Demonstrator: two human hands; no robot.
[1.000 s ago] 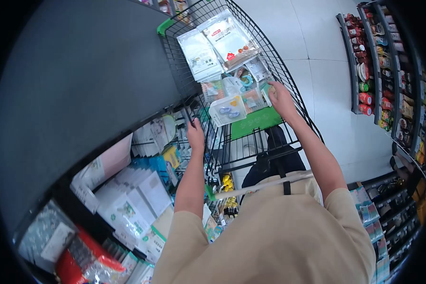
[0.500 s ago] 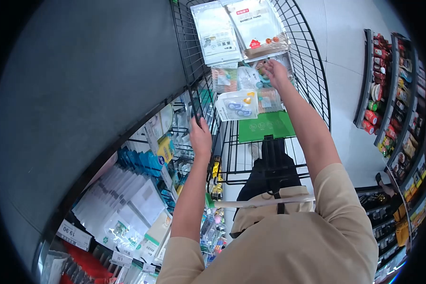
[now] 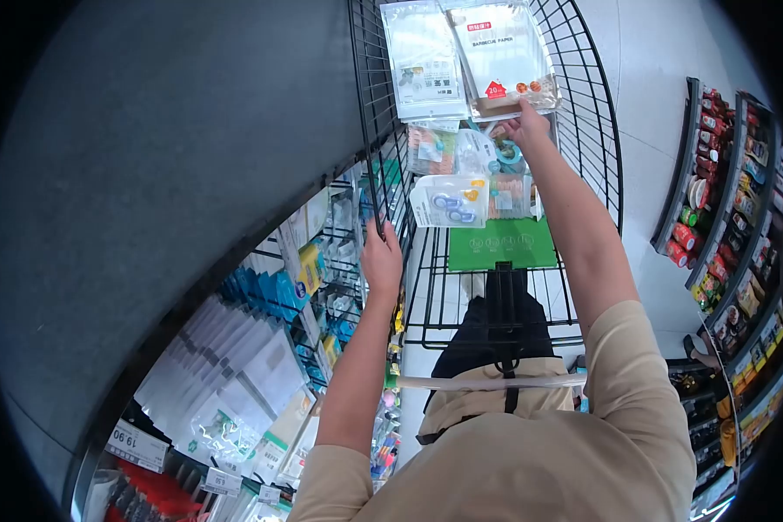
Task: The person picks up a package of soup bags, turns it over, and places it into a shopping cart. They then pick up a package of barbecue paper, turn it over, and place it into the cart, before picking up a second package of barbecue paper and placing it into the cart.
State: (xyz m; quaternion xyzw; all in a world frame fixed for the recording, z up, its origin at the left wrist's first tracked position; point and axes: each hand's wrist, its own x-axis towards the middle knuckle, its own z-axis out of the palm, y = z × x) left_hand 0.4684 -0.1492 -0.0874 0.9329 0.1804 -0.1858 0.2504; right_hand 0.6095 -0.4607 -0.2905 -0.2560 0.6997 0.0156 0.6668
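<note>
My left hand [image 3: 381,259] is closed around the black wire rim of the shopping cart [image 3: 367,113], on its left side. Inside the cart, my right hand [image 3: 529,129] has its fingers at the bottom edge of a barbecue paper pack [image 3: 500,52], apparently pinching it; the fingertips are partly hidden. Another silver-white pack [image 3: 424,65] lies to its left. Nearer to me sit two packs with orange-pink contents [image 3: 431,150], a clear pack [image 3: 474,150], a turquoise round item [image 3: 509,157] and a clear package with blue and yellow pieces [image 3: 451,204].
A green panel [image 3: 503,244] spans the cart's near end. To the left, a shelf rack holds hanging plastic-wrapped goods [image 3: 226,383] and price tags [image 3: 137,444]. Stocked shelves [image 3: 722,200] stand across the aisle on the right, with part of another person [image 3: 700,350] beside them.
My right hand has moved up to the barbecue paper pack's lower edge, its fingers drawing together. The cart and its contents sit slightly farther right in view. My left hand keeps its hold.
</note>
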